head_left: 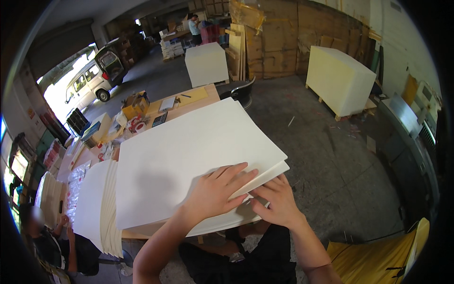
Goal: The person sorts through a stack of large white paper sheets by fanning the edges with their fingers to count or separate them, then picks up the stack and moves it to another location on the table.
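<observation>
A stack of large white sheets (184, 146) lies on the table in front of me, its near right edges fanned apart. My left hand (213, 191) rests on the top sheet with its fingers spread, the index finger and thumb reaching over the near edge. Close beside it, my right hand (278, 201) is closed about the edge of sheets lower in the stack. Its thumb is apart from the fingers, and some fingertips are hidden by the sheet corner. Another bundle of white sheets (94, 199) fans out to the left of the stack.
Behind the stack, the wooden table (201, 98) holds a calculator (160, 119), a cardboard box (135, 105) and tape rolls (138, 125). A person (59, 244) sits at the lower left. White blocks on pallets (340, 80) stand beyond. Yellow fabric (373, 255) lies at lower right.
</observation>
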`<state>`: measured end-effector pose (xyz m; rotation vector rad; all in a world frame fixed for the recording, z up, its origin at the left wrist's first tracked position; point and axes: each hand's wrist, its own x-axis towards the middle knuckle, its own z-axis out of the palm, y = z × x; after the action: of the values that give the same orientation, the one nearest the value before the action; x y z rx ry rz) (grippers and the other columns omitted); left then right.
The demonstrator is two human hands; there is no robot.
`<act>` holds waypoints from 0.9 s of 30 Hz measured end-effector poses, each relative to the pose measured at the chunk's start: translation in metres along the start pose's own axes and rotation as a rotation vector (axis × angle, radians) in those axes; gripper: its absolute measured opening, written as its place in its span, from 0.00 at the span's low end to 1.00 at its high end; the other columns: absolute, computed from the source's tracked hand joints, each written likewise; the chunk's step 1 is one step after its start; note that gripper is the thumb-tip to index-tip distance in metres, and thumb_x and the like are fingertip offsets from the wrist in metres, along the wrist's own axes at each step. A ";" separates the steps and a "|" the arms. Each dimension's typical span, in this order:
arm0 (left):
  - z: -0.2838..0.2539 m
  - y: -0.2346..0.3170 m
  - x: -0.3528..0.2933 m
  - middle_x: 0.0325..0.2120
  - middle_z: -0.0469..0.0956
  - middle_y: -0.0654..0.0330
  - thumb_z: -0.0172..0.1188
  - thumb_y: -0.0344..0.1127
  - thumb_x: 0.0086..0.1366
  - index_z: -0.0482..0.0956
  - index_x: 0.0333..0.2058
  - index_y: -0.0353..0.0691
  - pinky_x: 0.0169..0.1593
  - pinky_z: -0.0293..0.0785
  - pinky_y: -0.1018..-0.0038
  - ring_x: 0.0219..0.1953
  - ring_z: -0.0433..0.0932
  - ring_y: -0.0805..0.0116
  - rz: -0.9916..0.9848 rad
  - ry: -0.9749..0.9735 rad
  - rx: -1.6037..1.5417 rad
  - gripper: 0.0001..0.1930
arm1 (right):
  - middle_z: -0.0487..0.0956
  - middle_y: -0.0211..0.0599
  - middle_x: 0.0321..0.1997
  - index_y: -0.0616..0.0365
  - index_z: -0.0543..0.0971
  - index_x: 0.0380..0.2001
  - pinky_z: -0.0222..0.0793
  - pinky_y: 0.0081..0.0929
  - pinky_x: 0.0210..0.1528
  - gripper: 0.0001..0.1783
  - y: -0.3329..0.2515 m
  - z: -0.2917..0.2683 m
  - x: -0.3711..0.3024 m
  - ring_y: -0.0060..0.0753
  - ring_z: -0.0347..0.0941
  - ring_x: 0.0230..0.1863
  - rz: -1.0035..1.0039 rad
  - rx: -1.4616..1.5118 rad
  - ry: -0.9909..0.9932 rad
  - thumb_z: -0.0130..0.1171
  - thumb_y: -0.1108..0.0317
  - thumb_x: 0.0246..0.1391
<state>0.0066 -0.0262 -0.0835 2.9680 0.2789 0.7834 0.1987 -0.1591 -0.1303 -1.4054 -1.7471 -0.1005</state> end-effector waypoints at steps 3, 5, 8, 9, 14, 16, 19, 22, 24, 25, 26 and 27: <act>0.009 -0.004 0.006 0.62 0.77 0.61 0.71 0.47 0.64 0.77 0.67 0.53 0.53 0.85 0.62 0.59 0.80 0.57 -0.025 0.008 0.045 0.32 | 0.85 0.35 0.47 0.56 0.86 0.40 0.69 0.48 0.66 0.12 0.000 -0.001 0.002 0.47 0.81 0.53 0.017 0.032 0.029 0.66 0.66 0.52; 0.009 -0.006 0.006 0.61 0.78 0.61 0.70 0.47 0.65 0.77 0.66 0.52 0.52 0.85 0.62 0.59 0.80 0.57 -0.042 -0.004 0.026 0.31 | 0.85 0.37 0.45 0.58 0.85 0.38 0.75 0.44 0.58 0.09 0.009 -0.005 -0.002 0.49 0.82 0.48 0.020 0.101 0.084 0.67 0.67 0.55; 0.011 -0.006 0.006 0.58 0.80 0.61 0.70 0.48 0.66 0.78 0.66 0.51 0.52 0.85 0.61 0.57 0.81 0.56 -0.047 0.000 0.015 0.31 | 0.84 0.42 0.39 0.60 0.81 0.31 0.78 0.42 0.42 0.11 0.013 -0.022 -0.015 0.50 0.81 0.40 0.421 -0.110 0.344 0.68 0.63 0.60; 0.011 -0.007 0.005 0.56 0.80 0.60 0.70 0.49 0.66 0.78 0.66 0.50 0.52 0.85 0.61 0.56 0.82 0.55 -0.048 0.005 0.017 0.31 | 0.81 0.47 0.30 0.61 0.78 0.26 0.73 0.41 0.31 0.20 0.011 -0.034 -0.013 0.47 0.79 0.29 0.514 -0.246 0.247 0.68 0.57 0.65; 0.005 -0.002 0.005 0.56 0.82 0.57 0.68 0.45 0.68 0.78 0.66 0.49 0.51 0.85 0.62 0.50 0.85 0.53 -0.179 -0.052 -0.005 0.28 | 0.73 0.45 0.18 0.64 0.73 0.25 0.67 0.38 0.26 0.24 0.019 -0.050 0.014 0.40 0.76 0.21 0.472 -0.157 0.035 0.69 0.57 0.65; 0.002 -0.003 0.005 0.57 0.81 0.58 0.66 0.42 0.70 0.79 0.66 0.53 0.50 0.85 0.63 0.50 0.85 0.54 -0.206 -0.049 -0.043 0.26 | 0.75 0.46 0.20 0.63 0.72 0.24 0.69 0.40 0.27 0.24 0.006 -0.037 0.029 0.45 0.76 0.21 0.474 -0.070 0.099 0.66 0.57 0.66; 0.005 -0.008 0.005 0.58 0.79 0.59 0.63 0.37 0.72 0.81 0.64 0.62 0.47 0.86 0.65 0.51 0.85 0.57 -0.083 0.073 -0.071 0.23 | 0.74 0.41 0.19 0.61 0.70 0.24 0.68 0.39 0.25 0.23 0.014 -0.023 0.029 0.35 0.74 0.20 0.667 0.452 0.217 0.65 0.59 0.67; 0.007 -0.013 0.001 0.59 0.78 0.59 0.64 0.37 0.71 0.84 0.59 0.66 0.48 0.86 0.66 0.51 0.85 0.57 -0.096 0.057 -0.128 0.20 | 0.73 0.32 0.19 0.58 0.70 0.23 0.65 0.33 0.24 0.23 0.019 -0.023 0.034 0.26 0.71 0.20 0.829 0.908 0.299 0.64 0.59 0.69; 0.008 -0.015 0.000 0.60 0.77 0.58 0.67 0.42 0.70 0.86 0.57 0.66 0.49 0.85 0.64 0.52 0.85 0.57 -0.152 0.036 -0.230 0.18 | 0.72 0.25 0.20 0.54 0.69 0.22 0.62 0.26 0.23 0.22 0.016 -0.014 0.039 0.21 0.70 0.20 0.670 0.495 0.270 0.62 0.60 0.70; 0.005 -0.013 0.001 0.61 0.77 0.58 0.69 0.45 0.68 0.86 0.56 0.65 0.51 0.85 0.63 0.53 0.84 0.56 -0.169 0.010 -0.250 0.18 | 0.71 0.22 0.20 0.51 0.69 0.21 0.60 0.23 0.22 0.23 0.015 -0.013 0.040 0.19 0.69 0.20 0.582 0.284 0.258 0.61 0.60 0.71; -0.001 -0.010 0.003 0.61 0.76 0.58 0.71 0.48 0.66 0.86 0.56 0.65 0.52 0.84 0.63 0.53 0.84 0.55 -0.186 -0.017 -0.269 0.19 | 0.70 0.20 0.18 0.48 0.68 0.21 0.58 0.20 0.21 0.23 0.023 -0.009 0.040 0.18 0.70 0.20 0.661 0.629 0.296 0.62 0.59 0.71; -0.004 -0.007 0.005 0.62 0.76 0.58 0.73 0.52 0.64 0.86 0.55 0.64 0.54 0.84 0.62 0.54 0.84 0.54 -0.202 -0.044 -0.288 0.20 | 0.69 0.20 0.18 0.48 0.68 0.21 0.58 0.20 0.21 0.23 0.021 -0.012 0.039 0.17 0.70 0.20 0.727 0.750 0.300 0.62 0.59 0.71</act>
<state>0.0073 -0.0181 -0.0785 2.6337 0.4172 0.6700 0.2239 -0.1287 -0.1065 -1.2654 -0.8008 0.6388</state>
